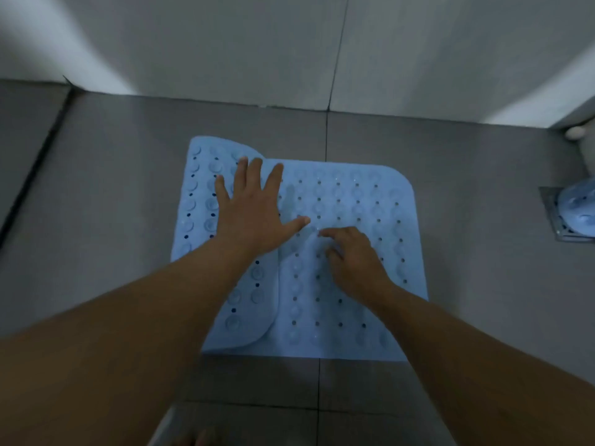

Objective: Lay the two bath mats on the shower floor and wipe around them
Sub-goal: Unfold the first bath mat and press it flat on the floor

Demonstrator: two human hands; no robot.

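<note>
Now | mat (347, 201) mid-floor, left flap (206, 201) folded over, suckers up | left hand (254, 207) splayed flat on fold, nearer | right hand (351, 255) fingers curled, resting on mat, gripping nothing | flap opens leftward.

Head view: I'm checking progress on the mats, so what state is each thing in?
Light blue rubber bath mat: on the grey tiled floor, left part folded over, suction cups up.
Folded flap: not yet flat.
Left hand: fingers spread, pressing the flap.
Right hand: fingers curled, touching the mat.
Second blue mat: over the floor drain, mostly out of frame.
</note>
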